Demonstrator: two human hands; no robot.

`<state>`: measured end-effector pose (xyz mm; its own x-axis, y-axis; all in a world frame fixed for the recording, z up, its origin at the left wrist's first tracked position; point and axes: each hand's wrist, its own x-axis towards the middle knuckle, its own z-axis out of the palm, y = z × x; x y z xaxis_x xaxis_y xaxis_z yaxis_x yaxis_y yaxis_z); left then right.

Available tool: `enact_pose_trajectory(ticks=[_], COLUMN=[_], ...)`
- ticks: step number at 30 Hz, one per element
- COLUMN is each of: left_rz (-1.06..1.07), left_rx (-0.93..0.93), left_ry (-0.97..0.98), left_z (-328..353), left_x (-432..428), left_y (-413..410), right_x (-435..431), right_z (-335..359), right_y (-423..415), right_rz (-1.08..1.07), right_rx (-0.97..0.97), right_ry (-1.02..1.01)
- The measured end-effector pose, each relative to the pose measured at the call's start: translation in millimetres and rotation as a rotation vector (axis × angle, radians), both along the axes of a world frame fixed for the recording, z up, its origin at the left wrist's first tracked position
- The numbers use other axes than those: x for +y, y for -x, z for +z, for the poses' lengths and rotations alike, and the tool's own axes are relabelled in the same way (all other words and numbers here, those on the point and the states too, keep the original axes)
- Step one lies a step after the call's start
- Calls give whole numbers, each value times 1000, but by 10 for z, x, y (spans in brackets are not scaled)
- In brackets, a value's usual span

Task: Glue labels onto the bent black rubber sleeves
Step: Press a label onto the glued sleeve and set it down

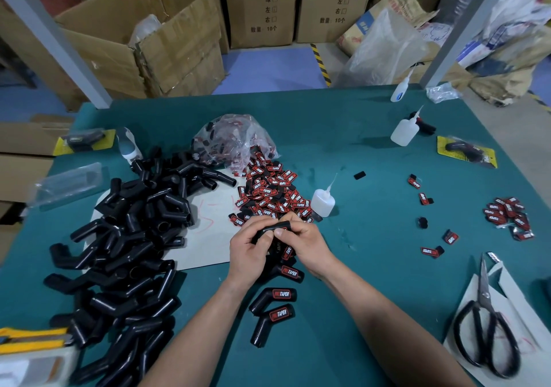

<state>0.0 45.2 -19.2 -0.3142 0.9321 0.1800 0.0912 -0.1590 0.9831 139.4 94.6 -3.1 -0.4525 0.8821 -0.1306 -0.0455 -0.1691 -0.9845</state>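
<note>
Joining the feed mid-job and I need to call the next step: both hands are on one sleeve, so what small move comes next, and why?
Probably press the label flat with the thumb of the right hand. It and the left hand grip one bent sleeve, a red edge shows under that thumb, and the nearest glue bottle stands on the table, so gluing looks done.

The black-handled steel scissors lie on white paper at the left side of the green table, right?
No. The head view shows the black-handled steel scissors lying on white paper at the right side of the green table, not the left.
</note>
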Motion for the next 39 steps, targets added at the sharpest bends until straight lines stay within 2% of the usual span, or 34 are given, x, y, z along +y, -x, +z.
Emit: enact_pose_trajectory(ticks=[9,14,18,25,32,39], left_rz=[-5,-40,-61,2,81,122], left_rx=[-22,-96,-55,-28,-87,-87], left_ry=[6,8,-6,26,26,39], left_z=[10,-35,-44,-22,-40,-56], left_x=[8,10,4,12,23,35], left_y=[-7,31,34,-9,-8,6], right_x=[-12,-11,-11,-27,-18,32], right_z=[-5,-25,-23,0,5,-75], right_y=[24,19,17,29,43,22], right_rz=[-12,-44,-45,-40,1,-151], right_rx=[30,24,18,-11,-31,84], right_ry=[5,24,16,-11,-44,36])
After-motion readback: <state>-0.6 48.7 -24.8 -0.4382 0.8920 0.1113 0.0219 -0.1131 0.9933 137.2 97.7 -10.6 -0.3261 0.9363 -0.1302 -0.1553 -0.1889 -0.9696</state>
